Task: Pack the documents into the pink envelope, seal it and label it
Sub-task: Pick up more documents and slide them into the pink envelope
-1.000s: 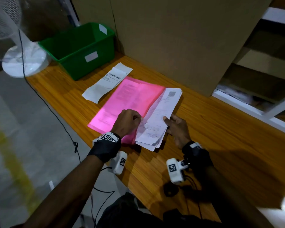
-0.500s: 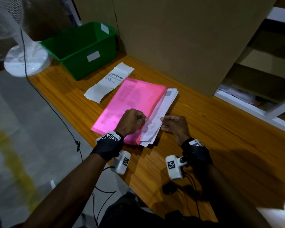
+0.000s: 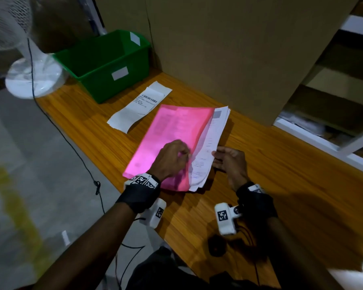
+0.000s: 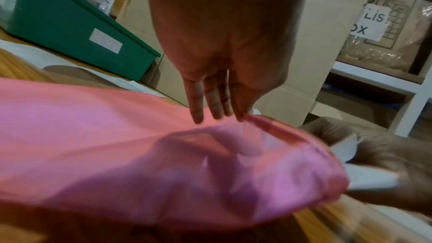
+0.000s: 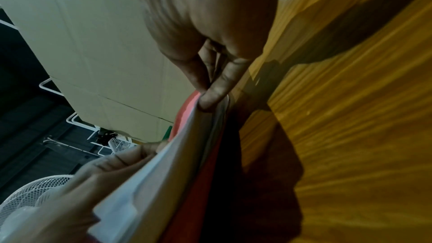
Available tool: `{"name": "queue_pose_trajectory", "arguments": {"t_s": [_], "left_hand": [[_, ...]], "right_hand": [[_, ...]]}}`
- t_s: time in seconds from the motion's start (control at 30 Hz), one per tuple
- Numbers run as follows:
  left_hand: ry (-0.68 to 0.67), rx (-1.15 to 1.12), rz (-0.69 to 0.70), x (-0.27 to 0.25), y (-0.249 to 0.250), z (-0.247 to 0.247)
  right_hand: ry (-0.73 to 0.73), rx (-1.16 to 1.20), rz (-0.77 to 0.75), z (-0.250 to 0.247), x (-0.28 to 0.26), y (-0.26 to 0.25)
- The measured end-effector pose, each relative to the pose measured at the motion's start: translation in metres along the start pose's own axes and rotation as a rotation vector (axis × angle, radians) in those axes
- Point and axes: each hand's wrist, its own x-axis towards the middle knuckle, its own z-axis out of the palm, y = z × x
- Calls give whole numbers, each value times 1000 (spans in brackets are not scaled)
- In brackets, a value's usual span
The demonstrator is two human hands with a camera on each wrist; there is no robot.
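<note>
A wooden tabletop (image 3: 281, 185) with a striped orange-brown grain carries everything. On it, near its front edge, lies the pink envelope (image 3: 172, 130), with a stack of white documents (image 3: 210, 143) partly inside it and sticking out along its right side. Just left of the envelope, apart from it, a long white label (image 3: 138, 106) with a printed barcode lies flat. Beyond the label a green plastic bin (image 3: 105, 63) stands at the table's far left corner. A large cardboard box (image 3: 239, 49) stands on the table behind the envelope
</note>
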Motion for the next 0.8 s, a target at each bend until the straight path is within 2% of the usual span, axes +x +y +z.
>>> {"name": "queue_pose_trajectory", "arguments": {"t_s": [0.07, 0.23, 0.47, 0.63, 0.73, 0.8], "left_hand": [[-48, -61, 25, 1, 4, 4], [-168, -207, -55, -3, -2, 11], [-137, -62, -114, -9, 2, 13], [-198, -60, -53, -4, 11, 11], [-333, -81, 62, -2, 16, 14], [-415, -100, 84, -3, 17, 15]], "right_hand": [[21, -13, 17, 1, 1, 1], [8, -89, 55, 10, 1, 1], [52, -76, 25, -16, 3, -2], [78, -79, 20, -32, -1, 7], [17, -126, -1, -27, -5, 9], [5, -157, -26, -23, -5, 8]]}}
